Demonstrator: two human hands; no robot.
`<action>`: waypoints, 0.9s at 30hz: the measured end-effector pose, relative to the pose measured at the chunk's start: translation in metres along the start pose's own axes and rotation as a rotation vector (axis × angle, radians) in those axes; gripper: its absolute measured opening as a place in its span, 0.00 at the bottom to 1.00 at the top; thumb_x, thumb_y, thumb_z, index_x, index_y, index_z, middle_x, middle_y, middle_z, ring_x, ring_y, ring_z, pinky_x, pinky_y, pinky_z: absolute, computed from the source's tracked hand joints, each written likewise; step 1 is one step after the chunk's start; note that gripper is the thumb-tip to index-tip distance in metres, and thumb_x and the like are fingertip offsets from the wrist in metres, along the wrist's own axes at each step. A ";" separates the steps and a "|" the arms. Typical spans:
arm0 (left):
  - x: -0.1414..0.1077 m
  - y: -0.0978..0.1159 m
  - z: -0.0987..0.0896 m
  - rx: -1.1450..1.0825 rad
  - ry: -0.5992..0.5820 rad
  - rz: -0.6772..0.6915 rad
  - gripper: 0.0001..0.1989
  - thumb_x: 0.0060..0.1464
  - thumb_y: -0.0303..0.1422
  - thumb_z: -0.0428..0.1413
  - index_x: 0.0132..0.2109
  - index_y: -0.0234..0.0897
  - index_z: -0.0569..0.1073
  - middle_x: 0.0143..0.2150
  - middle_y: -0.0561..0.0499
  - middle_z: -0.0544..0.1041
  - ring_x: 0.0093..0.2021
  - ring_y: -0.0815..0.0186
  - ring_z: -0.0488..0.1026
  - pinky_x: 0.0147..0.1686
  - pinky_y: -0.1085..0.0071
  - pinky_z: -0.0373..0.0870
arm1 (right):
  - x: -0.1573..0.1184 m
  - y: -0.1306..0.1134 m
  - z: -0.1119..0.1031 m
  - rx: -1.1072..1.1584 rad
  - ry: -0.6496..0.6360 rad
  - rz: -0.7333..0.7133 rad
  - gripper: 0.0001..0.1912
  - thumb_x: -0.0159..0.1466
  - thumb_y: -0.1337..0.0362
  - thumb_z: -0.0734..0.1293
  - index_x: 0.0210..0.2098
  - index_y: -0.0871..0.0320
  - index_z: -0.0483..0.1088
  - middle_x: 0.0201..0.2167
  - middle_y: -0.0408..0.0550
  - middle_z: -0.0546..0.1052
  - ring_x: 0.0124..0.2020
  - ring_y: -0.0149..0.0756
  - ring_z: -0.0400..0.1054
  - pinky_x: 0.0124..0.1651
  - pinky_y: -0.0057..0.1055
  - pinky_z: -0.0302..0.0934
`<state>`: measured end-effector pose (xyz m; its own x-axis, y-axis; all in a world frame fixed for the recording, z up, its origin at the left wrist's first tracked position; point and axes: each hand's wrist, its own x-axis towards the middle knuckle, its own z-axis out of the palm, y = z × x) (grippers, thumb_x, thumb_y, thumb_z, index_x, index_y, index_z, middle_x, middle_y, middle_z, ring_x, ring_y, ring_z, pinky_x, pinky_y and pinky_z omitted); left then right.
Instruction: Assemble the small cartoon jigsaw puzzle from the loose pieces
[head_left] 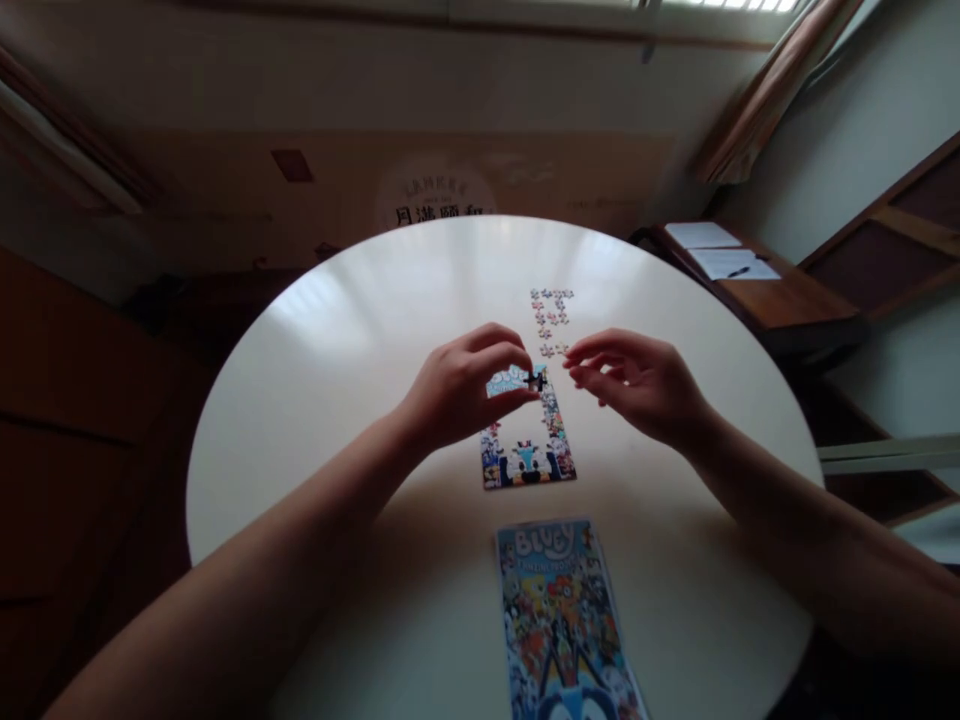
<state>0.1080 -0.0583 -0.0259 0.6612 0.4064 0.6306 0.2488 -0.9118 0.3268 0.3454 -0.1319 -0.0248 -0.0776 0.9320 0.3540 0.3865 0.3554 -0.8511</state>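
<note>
Over the upper part of a partly assembled puzzle point(529, 465), my left hand point(480, 380) pinches a small dark puzzle piece point(535, 381) between thumb and fingertips. The puzzle's frame-like border surrounds a pale gap in its middle. My right hand point(634, 380) is to the right, its thumb and index fingertips close together beside the lowest of the loose pieces point(551, 318); whether something small is between them cannot be made out. Those loose pieces lie in short rows beyond the puzzle. Nearer to me rests a colourful picture sheet point(562, 610) with "BLUEY" at its top.
Everything lies on a round white table point(300, 400). At the back right, a wooden desk point(795, 300) holds open papers point(705, 236) and a pen point(739, 271). Curtains point(780, 90) hang near the window, and a pale rail point(889, 453) stands beyond the table's right edge.
</note>
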 end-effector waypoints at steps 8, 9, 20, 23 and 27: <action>0.002 0.001 0.007 0.011 -0.067 -0.059 0.12 0.58 0.43 0.62 0.42 0.40 0.76 0.46 0.48 0.77 0.43 0.63 0.77 0.40 0.66 0.76 | -0.004 0.014 0.005 -0.133 -0.084 -0.138 0.07 0.64 0.59 0.71 0.41 0.53 0.78 0.38 0.45 0.81 0.35 0.36 0.76 0.32 0.34 0.73; 0.002 0.001 0.007 0.016 -0.072 -0.068 0.12 0.58 0.44 0.62 0.41 0.40 0.76 0.46 0.49 0.77 0.43 0.63 0.77 0.40 0.65 0.76 | -0.004 0.015 0.007 -0.123 -0.097 -0.136 0.07 0.64 0.59 0.72 0.41 0.53 0.79 0.37 0.45 0.81 0.35 0.36 0.76 0.33 0.34 0.73; 0.003 0.006 0.011 0.003 -0.105 -0.112 0.13 0.57 0.45 0.62 0.40 0.41 0.76 0.44 0.50 0.76 0.40 0.62 0.77 0.39 0.63 0.76 | -0.004 0.019 0.012 0.052 -0.106 -0.083 0.04 0.62 0.62 0.73 0.37 0.54 0.79 0.34 0.44 0.80 0.34 0.35 0.76 0.36 0.36 0.74; 0.003 0.006 0.011 0.005 -0.107 -0.106 0.13 0.56 0.45 0.62 0.40 0.40 0.76 0.44 0.50 0.77 0.41 0.61 0.77 0.39 0.63 0.76 | -0.005 0.018 0.013 0.052 -0.109 -0.064 0.05 0.62 0.61 0.74 0.37 0.54 0.79 0.35 0.44 0.80 0.34 0.36 0.76 0.38 0.37 0.74; 0.003 0.006 0.010 0.015 -0.111 -0.086 0.13 0.56 0.44 0.62 0.40 0.39 0.76 0.43 0.50 0.78 0.41 0.62 0.77 0.39 0.65 0.75 | -0.006 0.017 0.013 0.020 -0.100 -0.078 0.06 0.61 0.60 0.74 0.37 0.54 0.79 0.35 0.44 0.81 0.35 0.36 0.76 0.40 0.38 0.75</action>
<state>0.1186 -0.0627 -0.0291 0.7110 0.4749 0.5187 0.3182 -0.8750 0.3650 0.3410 -0.1301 -0.0465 -0.1980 0.9037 0.3797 0.3573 0.4272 -0.8306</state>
